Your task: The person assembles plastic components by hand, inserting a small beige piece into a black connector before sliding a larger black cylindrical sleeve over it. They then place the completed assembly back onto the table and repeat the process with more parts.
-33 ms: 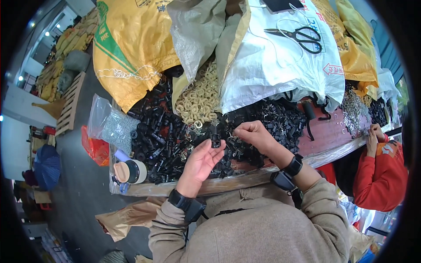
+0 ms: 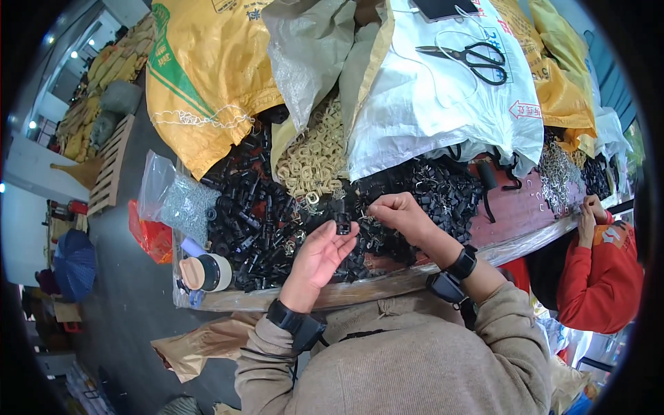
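Between the thumb and fingers of my left hand [image 2: 315, 261], palm turned up, is a small black plastic fitting [image 2: 342, 225]. My right hand [image 2: 401, 213] is just to its right, thumb and index finger pinched together. Whatever those fingertips hold, if anything, is too small to make out. Under and around both hands lie heaps of black plastic parts [image 2: 245, 225], some with small metal pieces among them. Beyond my left hand a pile of cream-coloured ring-shaped parts [image 2: 315, 155] spills from a sack.
A white sack [image 2: 443, 111] carries black-handled scissors [image 2: 477, 59]; a yellow sack [image 2: 207, 62] stands to its left. Along the left edge are a clear bag of small pieces [image 2: 187, 204] and a lidded cup [image 2: 214, 272]. At right, a person in a red sleeve [image 2: 588, 287] rests hands near the table edge.
My left hand and the black plastic fitting have shifted very slightly to the right. My right hand stays almost in place.
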{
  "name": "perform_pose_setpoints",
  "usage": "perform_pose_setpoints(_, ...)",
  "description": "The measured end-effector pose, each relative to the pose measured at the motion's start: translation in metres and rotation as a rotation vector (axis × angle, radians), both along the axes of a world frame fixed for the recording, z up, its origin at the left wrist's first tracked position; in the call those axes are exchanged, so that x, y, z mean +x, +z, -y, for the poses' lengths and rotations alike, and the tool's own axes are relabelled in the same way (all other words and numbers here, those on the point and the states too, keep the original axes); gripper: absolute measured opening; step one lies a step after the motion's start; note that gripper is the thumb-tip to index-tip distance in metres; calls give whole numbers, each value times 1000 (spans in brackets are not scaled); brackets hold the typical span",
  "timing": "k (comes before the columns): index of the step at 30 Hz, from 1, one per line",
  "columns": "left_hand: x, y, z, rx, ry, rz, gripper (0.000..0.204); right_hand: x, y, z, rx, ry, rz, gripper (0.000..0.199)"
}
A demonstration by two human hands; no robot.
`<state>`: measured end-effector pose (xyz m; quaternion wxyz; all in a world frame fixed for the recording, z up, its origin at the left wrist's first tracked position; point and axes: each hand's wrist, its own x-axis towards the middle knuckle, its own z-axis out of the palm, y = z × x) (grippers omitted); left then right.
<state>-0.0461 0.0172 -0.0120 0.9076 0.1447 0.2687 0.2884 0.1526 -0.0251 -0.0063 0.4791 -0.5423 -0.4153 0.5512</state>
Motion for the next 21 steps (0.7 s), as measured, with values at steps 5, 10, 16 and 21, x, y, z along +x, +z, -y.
perform_pose_setpoints(5, 15, 1, -1, 92, -39, 37, 27, -9, 4, 3, 9, -44, -31, 17)
perform_pose_setpoints(10, 17, -8, -6, 144, -25, -33, 27, -1, -1, -2, 85, 26, 260, 17)
perform_pose_setpoints(16, 15, -6, -6, 108, -54, 11, 29, 7, -10, 1, 16, 138, 42, 15)
perform_pose_setpoints(21, 14, 1, 0, 165, -41, 39, 30, 1, -8, 7, 193, 71, 88, 15)
